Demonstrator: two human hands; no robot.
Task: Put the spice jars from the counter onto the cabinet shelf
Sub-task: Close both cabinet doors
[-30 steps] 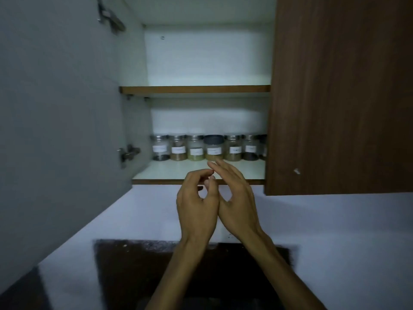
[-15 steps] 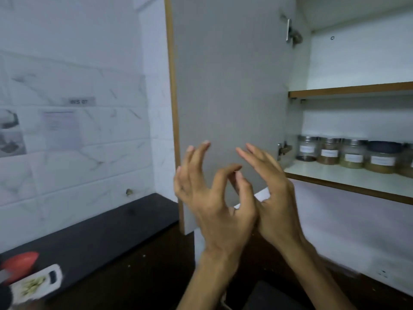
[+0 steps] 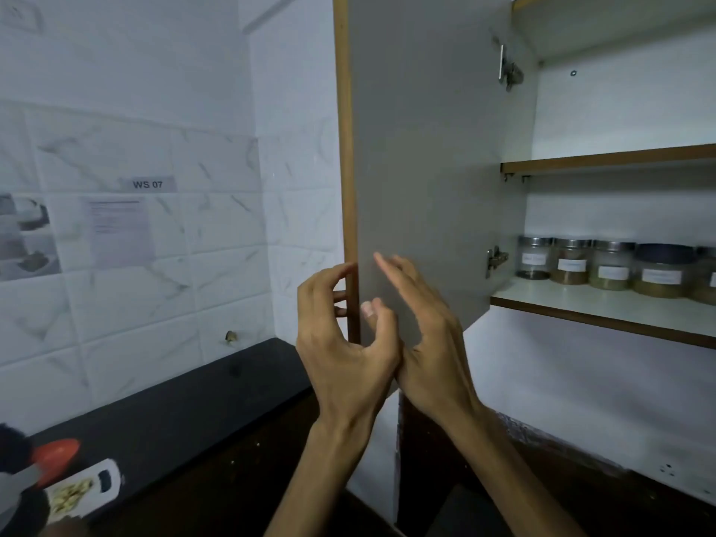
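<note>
White marble-look tiles back a dark bench. Spice jars already line the lower cabinet shelf; none visible on bench. Left hand curls around the door's edge; right hand, fingers straight, holds nothing.

The open cabinet door stands left of a bare shelf front before the spice jars.

white cabinet shelf, labelled spice jars in row

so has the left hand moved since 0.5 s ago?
Yes. The left hand has gone forward to the grey cabinet door's brown edge, fingers curling round it; earlier it hovered short of the door.
</note>
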